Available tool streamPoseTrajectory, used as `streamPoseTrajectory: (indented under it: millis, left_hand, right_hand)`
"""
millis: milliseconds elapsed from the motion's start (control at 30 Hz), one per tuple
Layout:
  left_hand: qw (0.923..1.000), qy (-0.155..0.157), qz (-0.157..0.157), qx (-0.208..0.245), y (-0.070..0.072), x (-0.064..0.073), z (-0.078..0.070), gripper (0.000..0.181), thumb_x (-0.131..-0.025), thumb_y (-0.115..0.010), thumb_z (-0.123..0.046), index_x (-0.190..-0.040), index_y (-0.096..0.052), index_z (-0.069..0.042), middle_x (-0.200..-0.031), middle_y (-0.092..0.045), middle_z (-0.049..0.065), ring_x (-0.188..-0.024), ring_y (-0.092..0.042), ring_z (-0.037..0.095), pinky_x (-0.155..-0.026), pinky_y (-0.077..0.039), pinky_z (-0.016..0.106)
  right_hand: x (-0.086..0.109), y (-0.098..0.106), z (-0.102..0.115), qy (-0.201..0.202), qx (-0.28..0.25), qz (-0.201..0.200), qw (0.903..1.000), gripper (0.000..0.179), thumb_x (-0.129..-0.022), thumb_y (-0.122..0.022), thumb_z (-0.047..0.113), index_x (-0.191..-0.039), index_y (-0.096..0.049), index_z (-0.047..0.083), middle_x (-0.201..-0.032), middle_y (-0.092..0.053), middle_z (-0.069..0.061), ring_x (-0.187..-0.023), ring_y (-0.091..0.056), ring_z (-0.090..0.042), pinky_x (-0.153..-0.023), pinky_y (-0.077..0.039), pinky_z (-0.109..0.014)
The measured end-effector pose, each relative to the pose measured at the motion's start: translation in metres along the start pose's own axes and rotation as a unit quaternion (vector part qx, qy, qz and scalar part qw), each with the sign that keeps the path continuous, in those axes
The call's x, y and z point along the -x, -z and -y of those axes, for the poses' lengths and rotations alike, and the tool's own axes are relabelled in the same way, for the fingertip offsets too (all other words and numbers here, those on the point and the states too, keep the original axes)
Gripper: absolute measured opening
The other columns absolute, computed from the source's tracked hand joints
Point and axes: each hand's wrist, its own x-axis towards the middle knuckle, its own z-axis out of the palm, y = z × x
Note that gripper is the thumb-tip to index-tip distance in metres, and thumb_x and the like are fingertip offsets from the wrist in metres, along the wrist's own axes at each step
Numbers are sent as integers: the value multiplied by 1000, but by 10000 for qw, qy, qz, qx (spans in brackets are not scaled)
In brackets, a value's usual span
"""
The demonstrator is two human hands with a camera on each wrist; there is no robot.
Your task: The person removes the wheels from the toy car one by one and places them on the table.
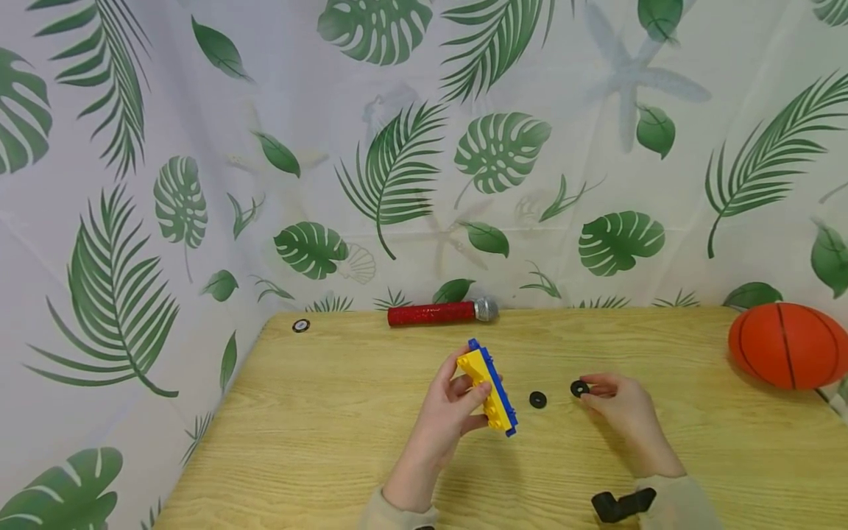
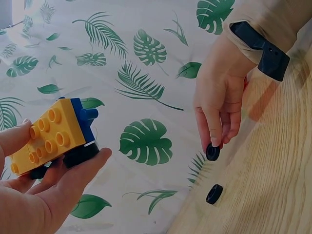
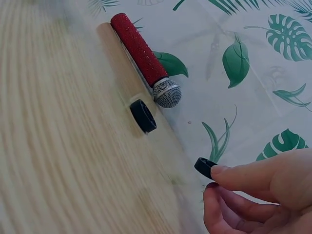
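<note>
My left hand (image 1: 457, 405) grips a toy car of yellow studded blocks on a blue base (image 1: 493, 390), tilted on its side above the table. In the left wrist view, black wheels (image 2: 81, 155) show under the toy car, against the fingers. Between thumb and fingertips, my right hand (image 1: 619, 405) pinches a small black wheel (image 1: 579, 389) with a hole in its middle. A second black wheel (image 1: 538, 400) lies on the wooden table, between the two hands. The right wrist view shows the pinched wheel (image 3: 205, 167) partly covered by the thumb.
Along the table's (image 1: 318, 412) back edge lies a red microphone (image 1: 433, 314) with a silver head. A small black-and-white disc (image 1: 301, 325) is at the back left. An orange ball (image 1: 788, 346) sits at the right. Behind hangs a leaf-patterned cloth (image 1: 411, 177).
</note>
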Motion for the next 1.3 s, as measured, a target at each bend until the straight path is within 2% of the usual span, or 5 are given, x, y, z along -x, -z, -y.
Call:
streamPoseTrajectory:
  millis: [100, 300, 767, 1067, 1300]
  left_hand:
    - [10000, -6, -3, -9, 0, 0, 0, 60, -97, -63, -14, -151, -37, -23, -131, -62, 19, -109, -66, 26, -87, -57, 51]
    - [10000, 19, -9, 29, 1, 0, -1, 61, -97, -63, -14, -151, -36, -23, -131, -61, 19, -110, -66, 27, -88, -57, 51]
    - [9999, -24, 93, 78, 0, 0, -3, 63, -98, -62, -14, -153, -33, -20, -135, -60, 19, -115, -64, 31, -88, -57, 51]
    - [9998, -49, 120, 122, 0, 0, -2, 62, -98, -63, -14, -153, -34, -21, -135, -59, 20, -114, -65, 31, -88, -57, 51]
    - [9999, -30, 110, 131, 0, 0, -2, 63, -98, -62, -14, -153, -33, -22, -136, -59, 19, -119, -62, 36, -89, -57, 51]
  right_hand:
    - [1, -1, -1, 100, 368, -105, 9992, 36, -91, -69, 11, -123, -64, -5, -109, -67, -27, -95, -65, -37, -77, -55, -44]
    - [1, -3, 0, 76, 471, -9, 9989, 36, -89, -70, 9, -121, -66, -5, -106, -68, -25, -93, -66, -38, -81, -53, -51]
    - [-1, -9, -5, 263, 701, -33, 9972, 32, -86, -72, 6, -115, -68, -6, -96, -71, -20, -89, -66, -34, -81, -52, -49]
    - [-2, -10, -6, 130, 730, 1, 9972, 31, -86, -71, 5, -113, -68, -8, -96, -71, -22, -91, -65, -36, -82, -51, -50]
    - [-1, -8, -5, 50, 568, 102, 9983, 34, -88, -70, 6, -118, -66, -8, -100, -71, -22, -94, -65, -37, -85, -51, -52]
